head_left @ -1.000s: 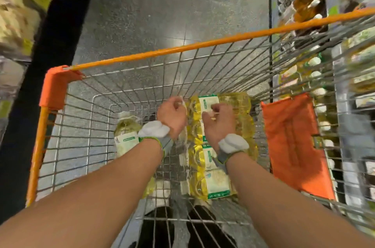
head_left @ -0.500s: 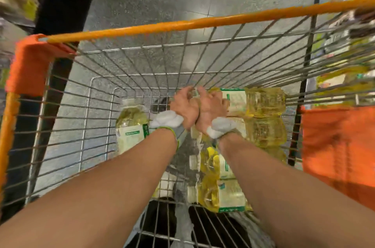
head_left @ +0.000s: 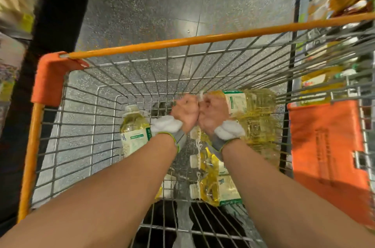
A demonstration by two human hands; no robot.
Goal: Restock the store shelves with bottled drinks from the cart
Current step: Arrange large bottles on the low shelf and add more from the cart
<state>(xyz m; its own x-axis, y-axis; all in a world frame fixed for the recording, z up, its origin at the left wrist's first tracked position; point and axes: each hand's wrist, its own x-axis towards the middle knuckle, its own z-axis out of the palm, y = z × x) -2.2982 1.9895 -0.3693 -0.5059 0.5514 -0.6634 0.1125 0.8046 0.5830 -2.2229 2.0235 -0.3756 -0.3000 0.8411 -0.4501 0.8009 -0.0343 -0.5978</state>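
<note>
Head view: a shrink-wrapped bottle pack (head_left: 259,113) is seen lying in the wire cart (head_left: 182,41), its wrap gripped by the left hand (head_left: 185,111) and right hand (head_left: 213,112), fists pressed together, with a loose bottle (head_left: 134,130) stood just left of them.

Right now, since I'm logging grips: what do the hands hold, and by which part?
The left hand and right hand clench the clear wrap of the bottle pack at its far end.
</note>
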